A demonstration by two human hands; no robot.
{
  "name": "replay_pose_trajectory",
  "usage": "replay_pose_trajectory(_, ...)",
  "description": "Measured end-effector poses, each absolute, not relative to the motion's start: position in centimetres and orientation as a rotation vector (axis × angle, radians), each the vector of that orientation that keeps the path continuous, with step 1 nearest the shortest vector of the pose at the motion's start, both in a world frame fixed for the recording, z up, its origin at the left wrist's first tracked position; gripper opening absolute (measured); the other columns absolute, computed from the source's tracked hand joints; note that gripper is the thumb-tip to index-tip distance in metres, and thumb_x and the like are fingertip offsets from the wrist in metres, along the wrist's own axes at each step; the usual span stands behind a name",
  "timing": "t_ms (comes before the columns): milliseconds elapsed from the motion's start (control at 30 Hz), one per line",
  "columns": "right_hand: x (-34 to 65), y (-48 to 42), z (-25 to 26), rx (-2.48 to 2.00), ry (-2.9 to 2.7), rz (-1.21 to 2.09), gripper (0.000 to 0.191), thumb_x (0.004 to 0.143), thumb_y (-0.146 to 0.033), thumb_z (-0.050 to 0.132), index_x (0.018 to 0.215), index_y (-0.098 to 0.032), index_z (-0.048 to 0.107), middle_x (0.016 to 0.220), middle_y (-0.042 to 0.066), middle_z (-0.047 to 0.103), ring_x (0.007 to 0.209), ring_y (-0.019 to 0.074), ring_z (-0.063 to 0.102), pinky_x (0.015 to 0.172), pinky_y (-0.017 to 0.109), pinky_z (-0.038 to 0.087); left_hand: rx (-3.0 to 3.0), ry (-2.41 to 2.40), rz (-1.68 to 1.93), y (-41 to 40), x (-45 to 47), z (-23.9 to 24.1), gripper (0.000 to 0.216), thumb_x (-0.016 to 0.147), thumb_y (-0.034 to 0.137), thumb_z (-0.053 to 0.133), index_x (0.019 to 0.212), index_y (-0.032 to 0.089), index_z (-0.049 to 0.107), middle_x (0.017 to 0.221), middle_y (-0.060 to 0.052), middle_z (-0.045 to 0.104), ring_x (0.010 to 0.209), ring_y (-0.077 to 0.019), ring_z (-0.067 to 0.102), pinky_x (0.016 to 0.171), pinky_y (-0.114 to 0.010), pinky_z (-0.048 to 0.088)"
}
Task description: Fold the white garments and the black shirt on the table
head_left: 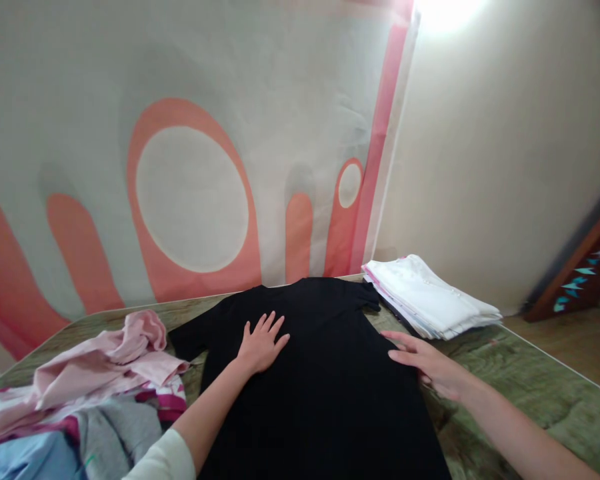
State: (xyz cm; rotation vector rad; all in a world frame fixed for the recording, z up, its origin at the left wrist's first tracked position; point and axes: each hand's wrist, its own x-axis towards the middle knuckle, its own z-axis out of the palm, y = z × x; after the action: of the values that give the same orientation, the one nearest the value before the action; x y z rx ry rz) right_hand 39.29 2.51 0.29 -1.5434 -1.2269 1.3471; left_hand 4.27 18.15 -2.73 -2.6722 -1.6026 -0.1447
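A black short-sleeved T-shirt (320, 400) lies spread out, its neckline toward the wall and its lower part running out of the bottom of the view. My left hand (263, 343) rests flat on its upper left part, fingers spread and holding nothing. At the shirt's right side edge, below the right sleeve, is my right hand (430, 363). Its forefinger and thumb are stretched out and apart over the cloth's edge, while the other fingers are partly hidden. No cloth is visibly gripped by either hand.
A heap of loose clothes, with a pink garment (105, 360), a grey one (120, 433) and a light blue one (35, 460), lies at left. Folded clothes (425, 293) are stacked at back right. The greenish patterned surface (525, 393) meets the wall (280, 80) behind.
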Motion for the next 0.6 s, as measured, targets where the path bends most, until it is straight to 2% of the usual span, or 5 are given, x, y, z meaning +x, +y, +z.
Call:
replay_pose_trajectory(133, 40.1, 1.4, 1.9, -1.436, -1.337, 1.543, 0.067, 0.071, -0.044, 0.064, 0.131, -0.025, 0.043, 0.095, 0.006, 0.066, 0.083, 0.0191, 0.063, 0.063, 0.026, 0.051, -2.673, -1.597, -0.137, 18.7, 4.2, -2.9, 0.059, 0.088, 0.061, 0.018, 0.140, 0.033, 0.024, 0.149, -0.003, 0.019, 0.136, -0.0292, 0.014, 0.102, -0.059, 0.012)
replay_pose_trajectory(200, 41.1, 0.9, 1.9, -1.450, -1.471, 1.596, 0.071, 0.069, -0.040, 0.067, 0.132, -0.020, 0.042, 0.082, 0.003, 0.064, 0.068, 0.0153, 0.062, 0.056, 0.022, 0.048, -2.665, -1.591, -0.142, 18.9, 4.1, -3.0, 0.060, 0.088, 0.062, 0.017, 0.140, 0.032, 0.024, 0.149, -0.004, 0.019, 0.135, -0.0299, 0.015, 0.101, -0.060, 0.012)
replay_pose_trajectory(333, 43.5, 0.1, 1.4, -1.624, -1.698, 1.549, 0.072, 0.068, -0.028, 0.067, 0.133, -0.018, 0.038, 0.058, -0.007, 0.048, 0.039, 0.0038, 0.040, 0.037, 0.014, 0.032, -2.671, -1.588, -0.127, 18.9, 4.3, -2.9, 0.060, 0.088, 0.061, 0.016, 0.140, 0.032, 0.024, 0.148, -0.004, 0.019, 0.135, -0.0304, 0.014, 0.101, -0.061, 0.013)
replay_pose_trajectory(467, 45.9, -0.5, 0.3, -1.858, -1.834, 1.377, 0.064, 0.064, -0.019, 0.064, 0.125, -0.019, 0.044, 0.059, -0.008, 0.045, 0.043, 0.0048, 0.039, 0.035, 0.014, 0.026, -2.662, -1.644, -0.029, 17.9, 3.8, -1.8, 0.058, 0.090, 0.056, 0.021, 0.141, 0.027, 0.026, 0.148, -0.007, 0.020, 0.135, -0.0294, 0.017, 0.102, -0.055, 0.019)
replay_pose_trajectory(600, 47.2, -0.9, -1.4, -1.919, -1.935, 1.185, 0.050, 0.063, -0.020, 0.065, 0.111, -0.018, 0.054, 0.060, -0.006, 0.050, 0.050, 0.0076, 0.045, 0.042, 0.016, 0.033, -2.596, -1.715, 0.166, 15.1, 0.9, -0.1, 0.057, 0.090, 0.049, 0.031, 0.138, 0.020, 0.033, 0.145, -0.013, 0.028, 0.131, -0.0301, 0.027, 0.101, -0.051, 0.024)
